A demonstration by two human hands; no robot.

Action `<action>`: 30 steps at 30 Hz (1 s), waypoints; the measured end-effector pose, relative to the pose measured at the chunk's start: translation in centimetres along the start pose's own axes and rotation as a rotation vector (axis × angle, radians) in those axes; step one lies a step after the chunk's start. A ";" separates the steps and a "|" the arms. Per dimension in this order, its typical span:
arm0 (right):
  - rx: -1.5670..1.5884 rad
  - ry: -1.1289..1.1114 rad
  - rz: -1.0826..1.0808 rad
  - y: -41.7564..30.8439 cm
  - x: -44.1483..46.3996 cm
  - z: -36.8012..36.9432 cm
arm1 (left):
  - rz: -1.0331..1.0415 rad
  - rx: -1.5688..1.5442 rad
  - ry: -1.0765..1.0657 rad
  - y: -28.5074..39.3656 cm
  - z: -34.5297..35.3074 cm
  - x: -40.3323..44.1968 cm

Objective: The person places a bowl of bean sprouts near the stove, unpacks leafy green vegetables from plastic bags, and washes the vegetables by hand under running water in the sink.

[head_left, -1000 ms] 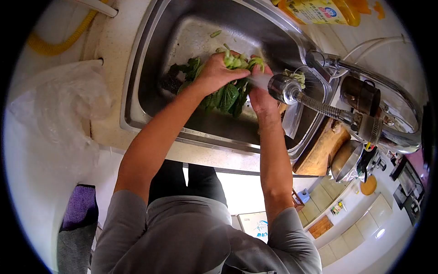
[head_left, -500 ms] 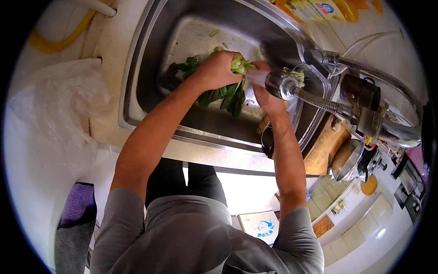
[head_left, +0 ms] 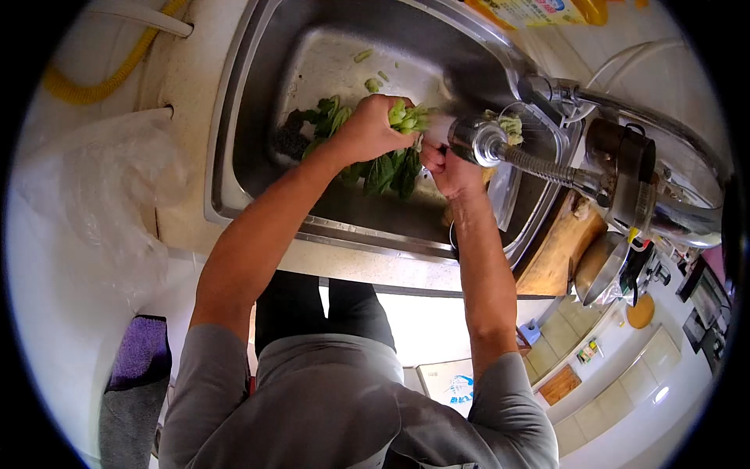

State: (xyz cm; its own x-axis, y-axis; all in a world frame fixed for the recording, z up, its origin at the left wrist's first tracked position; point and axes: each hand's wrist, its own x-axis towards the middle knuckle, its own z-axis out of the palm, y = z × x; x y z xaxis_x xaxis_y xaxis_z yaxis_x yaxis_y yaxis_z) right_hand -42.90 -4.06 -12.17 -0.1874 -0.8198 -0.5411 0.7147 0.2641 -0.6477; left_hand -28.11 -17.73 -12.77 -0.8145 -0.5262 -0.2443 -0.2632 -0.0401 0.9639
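Observation:
My left hand (head_left: 369, 129) is closed around a bunch of leafy greens (head_left: 408, 119) over the sink (head_left: 332, 66). The pale green stems point right toward the faucet head (head_left: 473, 141), and the dark leaves (head_left: 381, 173) hang below the hand. Water seems to run from the faucet head onto the stems. Just under that head, my right hand (head_left: 451, 172) has its fingers curled in beside the stems; what they pinch, if anything, is hidden. More greens (head_left: 332, 113) lie on the sink floor left of my left hand, next to a dark mesh-like clump (head_left: 291, 139).
Small green scraps (head_left: 373, 84) lie on the sink floor. A wire strainer with pale vegetable pieces (head_left: 512, 129) sits at the right. Beyond the rim are a wooden board (head_left: 562, 246), a metal bowl (head_left: 600, 270) and a yellow bottle (head_left: 539, 12). A plastic bag (head_left: 117, 187) hangs left.
My right hand has drawn slightly down and left, its fingers now showing curled by the stems. My left hand still grips the greens in nearly the same place. The view has shifted slightly.

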 end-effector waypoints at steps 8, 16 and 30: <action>0.832 0.090 0.304 -0.2 -0.6 2.0 | 0.031 -0.243 0.017 -1.1 0.1 -0.3; 0.965 0.016 0.289 -1.4 0.1 3.0 | -0.073 -0.317 -0.037 -1.1 -2.0 -0.4; -0.740 0.126 -0.489 0.4 2.3 4.5 | -0.105 -0.853 0.343 1.7 0.3 3.7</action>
State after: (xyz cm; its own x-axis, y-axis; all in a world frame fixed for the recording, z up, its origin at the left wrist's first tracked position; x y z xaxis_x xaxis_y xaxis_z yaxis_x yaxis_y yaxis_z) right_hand -40.01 -8.11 -11.24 -0.4608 -0.8763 -0.1404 -0.0739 0.1956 -0.9779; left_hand -31.71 -19.49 -12.11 -0.5746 -0.7015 -0.4216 0.2538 -0.6425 0.7231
